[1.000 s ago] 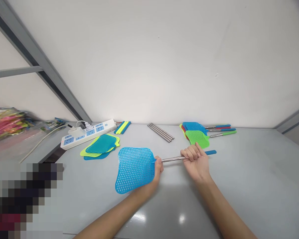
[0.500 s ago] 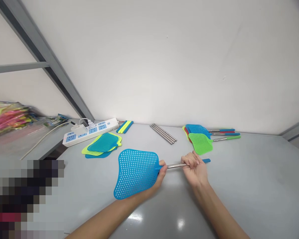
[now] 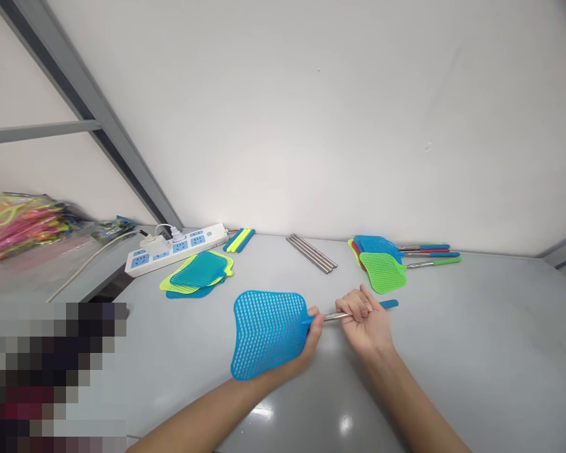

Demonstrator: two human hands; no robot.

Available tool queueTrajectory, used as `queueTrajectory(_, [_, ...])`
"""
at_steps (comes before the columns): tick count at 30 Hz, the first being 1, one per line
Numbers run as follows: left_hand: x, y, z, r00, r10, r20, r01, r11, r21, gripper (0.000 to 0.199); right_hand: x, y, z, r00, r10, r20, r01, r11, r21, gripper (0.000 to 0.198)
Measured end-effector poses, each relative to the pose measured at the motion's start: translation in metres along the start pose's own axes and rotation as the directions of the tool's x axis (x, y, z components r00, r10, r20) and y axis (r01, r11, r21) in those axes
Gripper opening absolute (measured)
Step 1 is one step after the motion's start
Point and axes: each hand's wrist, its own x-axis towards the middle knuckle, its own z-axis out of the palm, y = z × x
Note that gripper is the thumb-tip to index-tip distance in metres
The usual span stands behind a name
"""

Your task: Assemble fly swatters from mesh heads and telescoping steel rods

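A blue fly swatter with a perforated head, a metal rod and a blue grip is held across in front of me, above the table. My left hand is closed around the neck, where the head meets the rod; the head partly covers that wrist. Fingers of my right hand curl over the metal rod close to the blue grip, which sticks out on the far side. A short stretch of bare rod shows between the two hands.
Loose swatter heads lie back left beside a white power strip. Behind are blue and yellow grips and metal rods. Whole swatters are stacked back right. Packaged bright items sit far left on another surface.
The swatter's head and my left hand have shifted right, closer to my right hand, and less bare rod shows between the hands. My right hand has stayed almost in place.
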Motion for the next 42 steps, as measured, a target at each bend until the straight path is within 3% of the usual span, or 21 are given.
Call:
queueTrajectory(2, [0.005, -0.009, 0.003, 0.998, 0.031, 0.057, -0.039, 0.989, 0.140, 0.026, -0.001, -0.001, 0.003, 1.000, -0.018, 0.009, 0.018, 0.999, -0.028, 0.039])
queueTrajectory(5, [0.011, -0.016, 0.006, 0.997, 0.011, 0.072, -0.022, 0.988, 0.156, 0.039, -0.002, -0.001, 0.006, 1.000, -0.026, 0.013, 0.026, 0.998, -0.054, 0.037])
queueTrajectory(12, [0.015, -0.020, 0.013, 0.996, -0.092, -0.003, 0.091, 0.992, -0.088, 0.043, -0.003, -0.002, 0.007, 0.999, -0.034, 0.029, 0.035, 0.999, -0.040, 0.028])
queueTrajectory(17, [0.021, -0.025, 0.012, 0.979, -0.201, 0.039, 0.200, 0.896, -0.396, 0.043, -0.002, -0.012, 0.009, 0.988, -0.150, 0.048, 0.151, 0.988, -0.030, 0.024])
queueTrajectory(25, [0.022, -0.024, 0.012, 0.988, -0.157, -0.008, 0.138, 0.893, -0.428, 0.039, -0.002, -0.019, 0.006, 0.978, -0.191, 0.080, 0.199, 0.973, -0.114, 0.024])
queueTrajectory(30, [0.020, -0.021, 0.014, 0.987, -0.145, -0.070, 0.082, 0.829, -0.554, 0.040, -0.001, -0.020, 0.006, 0.978, -0.197, 0.062, 0.204, 0.970, -0.130, 0.025])
queueTrajectory(37, [0.022, -0.022, 0.014, 0.971, -0.167, -0.173, 0.066, 0.877, -0.476, 0.043, 0.003, -0.019, 0.010, 0.978, -0.193, -0.083, 0.165, 0.951, -0.262, 0.018])
queueTrajectory(42, [0.018, -0.017, 0.017, 0.976, -0.184, -0.117, 0.123, 0.907, -0.402, 0.043, 0.007, -0.026, 0.003, 0.989, -0.137, -0.059, 0.133, 0.989, -0.069, 0.027])
